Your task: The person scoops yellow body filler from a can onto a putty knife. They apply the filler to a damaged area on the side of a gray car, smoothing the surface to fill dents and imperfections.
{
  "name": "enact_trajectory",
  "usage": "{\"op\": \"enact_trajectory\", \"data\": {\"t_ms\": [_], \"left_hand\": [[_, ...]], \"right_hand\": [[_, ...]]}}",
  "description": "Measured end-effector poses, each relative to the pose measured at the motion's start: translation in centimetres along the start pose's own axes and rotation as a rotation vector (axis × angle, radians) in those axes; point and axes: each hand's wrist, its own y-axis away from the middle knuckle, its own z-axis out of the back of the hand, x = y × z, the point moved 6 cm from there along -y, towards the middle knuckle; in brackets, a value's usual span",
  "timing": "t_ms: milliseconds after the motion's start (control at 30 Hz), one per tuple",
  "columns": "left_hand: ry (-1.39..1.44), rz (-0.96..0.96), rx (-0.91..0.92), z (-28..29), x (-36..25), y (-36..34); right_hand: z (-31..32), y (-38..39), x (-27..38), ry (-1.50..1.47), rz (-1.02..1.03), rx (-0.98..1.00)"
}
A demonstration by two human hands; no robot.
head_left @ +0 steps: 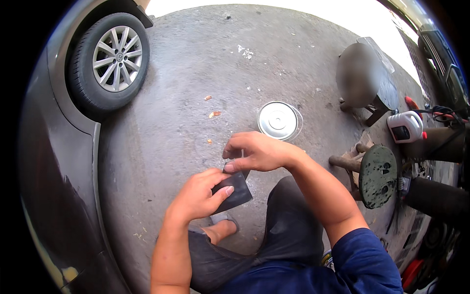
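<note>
In the head view, the left hand (198,192) has its grip closed on a dark sheet (236,193), thumb flat across its face, probably to steady it. The right hand (259,151) curls loosely at the sheet's far edge; whether it pinches, I cannot tell. Just beyond that grip sits a round metal tin (277,120); well right, a white jug (406,126). Neither's contents show.

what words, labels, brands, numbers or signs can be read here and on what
No words or numbers are readable.
Wheel: small round badge, no spelled-out word.
White jug: dark label, too small to read.
Colourful object at the bottom: mostly hidden, unreadable.
Dark sheet in the left hand: no print shows.
</note>
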Motion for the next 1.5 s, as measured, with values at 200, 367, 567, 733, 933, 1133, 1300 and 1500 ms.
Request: {"op": "enact_trajectory", "data": {"t_ms": [200,367,567,733,933,1133,1300,1500], "left_hand": [[0.114,-0.006,-0.022,0.7,0.6,0.5],[0.245,0.032,-0.081,1.7,1.1,0.7],[0.410,0.099,-0.130,2.6,2.5,1.2],[0.549,0.141,-0.219,3.4,3.4,1.7],[0.630,0.133,-0.238,3.4,3.7,1.9],[0.735,0.163,-0.187,2.7,3.2,0.9],[0.854,0.191,-0.457,4.2,4.5,1.1],[0.929,0.174,-0.635,4.0,4.0,0.7]], "right_hand": [[-0.9,-1.0,-0.3,-0.120,-0.080,0.031],[0.3,0.3,-1.9,-0.152,-0.094,-0.031],[1.4,4.0,-7.2,-0.466,-0.339,-0.242],[1.5,7.7,-12.7,-0.456,-0.552,-0.287],[0.0,7.8,-11.8,-0.489,-0.381,-0.367],[-4.8,2.2,-2.3,-0.788,-0.114,-0.142],[-4.4,1.4,-3.0,-0.821,-0.137,-0.372],[-4.4,1.5,-0.1,-0.301,0.003,-0.237]]}}
